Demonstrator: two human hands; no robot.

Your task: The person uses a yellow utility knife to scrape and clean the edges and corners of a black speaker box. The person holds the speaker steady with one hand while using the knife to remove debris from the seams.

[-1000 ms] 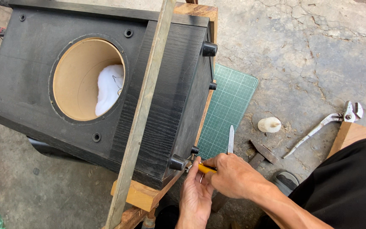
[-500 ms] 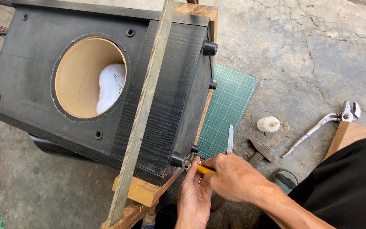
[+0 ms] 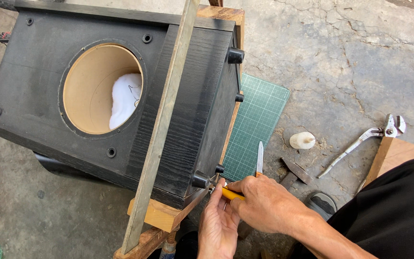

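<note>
Your right hand [image 3: 267,204] has its fingers closed around a yellow-handled tool [image 3: 231,194], its tip at the near corner of the black, wood-grained speaker cabinet [image 3: 178,120] beside a round black foot [image 3: 200,179]. Your left hand [image 3: 219,225] lies just beneath, fingertips curled up against the tool. A long flat metal ruler [image 3: 161,124] lies across the cabinet beside its round cut-out; metal pliers [image 3: 365,141] rest on the cracked concrete floor [image 3: 341,57].
</note>
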